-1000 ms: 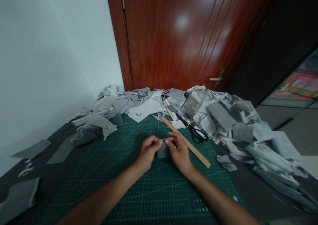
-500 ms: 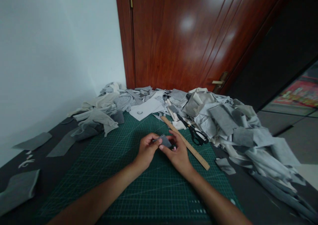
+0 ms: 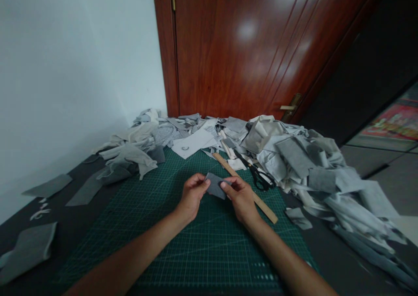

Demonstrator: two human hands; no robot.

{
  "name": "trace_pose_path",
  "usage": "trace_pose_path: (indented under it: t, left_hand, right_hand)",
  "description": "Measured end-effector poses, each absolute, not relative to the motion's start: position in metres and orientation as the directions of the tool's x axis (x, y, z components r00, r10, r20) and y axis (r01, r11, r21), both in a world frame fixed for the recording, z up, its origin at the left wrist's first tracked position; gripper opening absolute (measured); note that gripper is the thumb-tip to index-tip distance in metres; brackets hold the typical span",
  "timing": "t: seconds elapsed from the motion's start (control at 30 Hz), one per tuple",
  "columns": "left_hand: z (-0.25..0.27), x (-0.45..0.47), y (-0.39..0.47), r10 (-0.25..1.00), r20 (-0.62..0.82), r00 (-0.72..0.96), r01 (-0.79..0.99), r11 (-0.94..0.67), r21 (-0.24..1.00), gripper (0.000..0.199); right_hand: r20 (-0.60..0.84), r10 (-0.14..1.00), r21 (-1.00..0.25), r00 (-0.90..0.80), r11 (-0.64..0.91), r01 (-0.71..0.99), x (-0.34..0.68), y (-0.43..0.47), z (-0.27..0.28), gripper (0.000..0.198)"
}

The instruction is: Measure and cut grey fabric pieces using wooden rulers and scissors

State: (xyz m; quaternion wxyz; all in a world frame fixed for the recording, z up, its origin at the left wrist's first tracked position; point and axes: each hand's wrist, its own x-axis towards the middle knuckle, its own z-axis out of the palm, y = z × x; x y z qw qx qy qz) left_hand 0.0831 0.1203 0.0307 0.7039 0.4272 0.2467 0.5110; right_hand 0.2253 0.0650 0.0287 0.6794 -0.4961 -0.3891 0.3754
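A small dark grey piece of fabric (image 3: 215, 187) is held above the green cutting mat (image 3: 196, 252). My left hand (image 3: 193, 195) pinches its left edge between thumb and fingers. On the opposite side, my right hand (image 3: 241, 196) grips the piece, with the thumb on top near its upper right corner. The fingers behind the fabric are mostly hidden. Just beyond my right hand a wooden ruler (image 3: 266, 210) lies slantwise on the mat, partly covered by that hand. Black-handled scissors (image 3: 261, 179) rest to the right of the ruler.
Heaped grey and white fabric scraps (image 3: 294, 156) line the right and back, with another heap (image 3: 127, 159) at left. White paper (image 3: 194, 142) lies at the mat's far edge. Loose grey pieces (image 3: 32, 246) are on the dark table at left. A wooden door (image 3: 228, 52) stands behind.
The fabric piece has been turned and spread flatter between my hands. My right hand has shifted slightly right, and its fingers have closed to a pinch on the edge.
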Motion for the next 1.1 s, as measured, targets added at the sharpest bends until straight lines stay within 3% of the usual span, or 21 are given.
trace_pose_path:
  t: [0.2,0.33,0.53,0.7,0.93,1.1]
  left_hand:
    - [0.029,0.083,0.119,0.943,0.062,0.328,-0.475,0.107,0.874,0.029]
    - [0.029,0.084,0.118,0.943,0.077,0.324,-0.5,0.102,0.86,0.03]
    - [0.03,0.084,0.118,0.939,0.092,0.332,-0.522,0.102,0.847,0.029]
    - [0.03,0.082,0.121,0.919,0.078,0.387,-0.437,0.108,0.893,0.031]
    - [0.034,0.079,0.13,0.906,0.045,0.422,-0.399,0.141,0.906,0.043]
    - [0.035,0.076,0.137,0.92,0.14,0.366,-0.322,-0.016,0.947,0.044]
  right_hand:
    - [0.12,0.875,-0.958,0.469,0.227,-0.178,0.224,0.068,0.024,0.032]
    - [0.114,0.908,-0.951,0.403,0.217,-0.22,0.223,0.068,0.023,0.034]
    - [0.176,0.885,-0.967,0.431,0.238,-0.092,0.226,0.068,0.024,0.032]
    - [0.174,0.887,-0.973,0.427,0.223,-0.066,0.233,0.068,0.027,0.03]
    - [0.184,0.914,-0.979,0.362,0.202,-0.011,0.237,0.068,0.03,0.029]
    - [0.215,0.897,-0.973,0.387,0.231,0.006,0.235,0.07,0.029,0.029]
